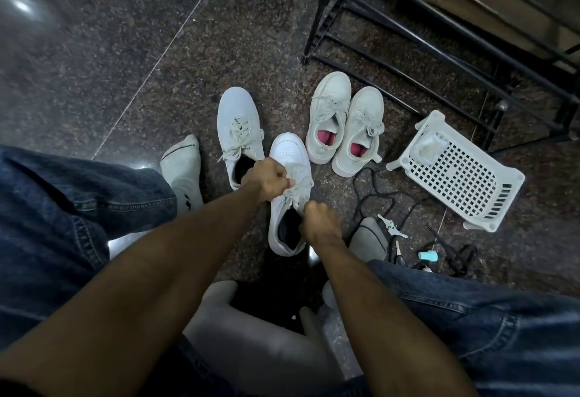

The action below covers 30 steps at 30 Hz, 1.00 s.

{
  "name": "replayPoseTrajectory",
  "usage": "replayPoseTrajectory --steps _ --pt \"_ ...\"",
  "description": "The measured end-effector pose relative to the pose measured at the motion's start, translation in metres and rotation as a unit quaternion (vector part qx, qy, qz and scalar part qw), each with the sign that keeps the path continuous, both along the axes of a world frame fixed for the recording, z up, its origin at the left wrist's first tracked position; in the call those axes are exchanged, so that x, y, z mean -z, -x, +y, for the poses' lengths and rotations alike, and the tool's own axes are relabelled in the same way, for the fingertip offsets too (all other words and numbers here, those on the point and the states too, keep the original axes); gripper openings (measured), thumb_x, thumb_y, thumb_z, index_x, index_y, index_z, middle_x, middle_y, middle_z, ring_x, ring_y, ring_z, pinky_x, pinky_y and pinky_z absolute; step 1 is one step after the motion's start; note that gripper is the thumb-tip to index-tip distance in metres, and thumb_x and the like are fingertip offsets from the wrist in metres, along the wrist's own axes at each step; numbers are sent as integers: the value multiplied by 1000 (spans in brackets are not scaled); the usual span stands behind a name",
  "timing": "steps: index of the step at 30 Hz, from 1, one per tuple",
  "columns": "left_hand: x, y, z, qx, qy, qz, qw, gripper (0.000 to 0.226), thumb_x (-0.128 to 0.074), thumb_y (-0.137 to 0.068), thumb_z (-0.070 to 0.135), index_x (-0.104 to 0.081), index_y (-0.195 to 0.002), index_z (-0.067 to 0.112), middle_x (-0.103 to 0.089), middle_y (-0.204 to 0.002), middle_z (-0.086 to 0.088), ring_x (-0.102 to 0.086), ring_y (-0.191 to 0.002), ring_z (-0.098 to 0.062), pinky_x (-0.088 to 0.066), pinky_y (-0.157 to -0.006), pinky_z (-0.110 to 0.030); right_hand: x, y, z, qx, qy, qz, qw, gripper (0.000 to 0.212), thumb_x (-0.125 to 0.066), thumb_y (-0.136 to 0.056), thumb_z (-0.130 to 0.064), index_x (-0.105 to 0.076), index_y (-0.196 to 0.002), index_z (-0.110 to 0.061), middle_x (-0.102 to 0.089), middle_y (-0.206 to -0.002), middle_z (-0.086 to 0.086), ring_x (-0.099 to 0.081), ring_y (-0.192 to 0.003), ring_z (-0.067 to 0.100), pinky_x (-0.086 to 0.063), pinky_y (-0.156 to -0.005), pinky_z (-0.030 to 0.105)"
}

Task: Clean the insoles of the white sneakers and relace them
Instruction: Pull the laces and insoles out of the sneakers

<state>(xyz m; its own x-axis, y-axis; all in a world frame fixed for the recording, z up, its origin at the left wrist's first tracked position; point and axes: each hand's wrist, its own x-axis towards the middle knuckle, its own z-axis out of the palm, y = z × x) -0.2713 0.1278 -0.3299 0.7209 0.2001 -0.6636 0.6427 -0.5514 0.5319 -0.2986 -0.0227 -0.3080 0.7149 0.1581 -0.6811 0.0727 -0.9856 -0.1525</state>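
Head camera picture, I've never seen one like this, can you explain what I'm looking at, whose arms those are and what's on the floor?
The camera is worn on a person's head and looks down, so the two bare arms are the wearer's own, with jeans-covered legs at the sides. There is one picture only, and no machine in it. The left hand pinches the laces of the white sneaker between the knees. The right hand is curled at the same shoe's opening, seemingly pulling a lace too. On the dark stone floor lie a second sneaker, a pair with pink insoles, a white plastic basket tipped over, black cords and a black metal rack.
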Motion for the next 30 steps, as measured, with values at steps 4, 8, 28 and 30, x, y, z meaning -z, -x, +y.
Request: replayPoseTrajectory --steps 4,8,28,30 --pt "13 16 -8 -132 -34 -25 990 33 -68 -87 40 -63 -64 16 -70 -70 -4 -71 -69 -23 -59 -72 -42 1 2 5 -27 5 -3 1000 30 -59 -88 -10 -58 -118 -8 -60 -123 16 -56 -116 36 -46 -93 40" --pt "8 22 -17 -149 -66 -29 986 25 -59 -92 36 -68 -79 17 -69 -76 -2 -66 -71 -24 -56 -77 -38 3 2 7 -44 6 -6 999 28 -60 -89 -10 -58 -116 -9 -60 -122 15 -58 -114 35 -47 -91 40" --pt "-15 -14 4 -138 57 -20 989 27 -67 -89 23 -61 -109 6 -70 -85 -15 -70 -67 -27 -60 -62 -40 3 -11 -19 21 -91 -4 996 27 -66 -86 -39 -62 -109 -25 -67 -111 4 -62 -102 28 -47 -79 33" --pt "-3 21 -13 -40 23 84 995 24 -68 -86 28 -67 -91 5 -71 -81 -15 -70 -69 -28 -61 -67 -41 4 -8 -18 5 -114 -26 993 21 -62 -88 -31 -64 -109 -28 -68 -110 4 -63 -100 29 -49 -80 33"
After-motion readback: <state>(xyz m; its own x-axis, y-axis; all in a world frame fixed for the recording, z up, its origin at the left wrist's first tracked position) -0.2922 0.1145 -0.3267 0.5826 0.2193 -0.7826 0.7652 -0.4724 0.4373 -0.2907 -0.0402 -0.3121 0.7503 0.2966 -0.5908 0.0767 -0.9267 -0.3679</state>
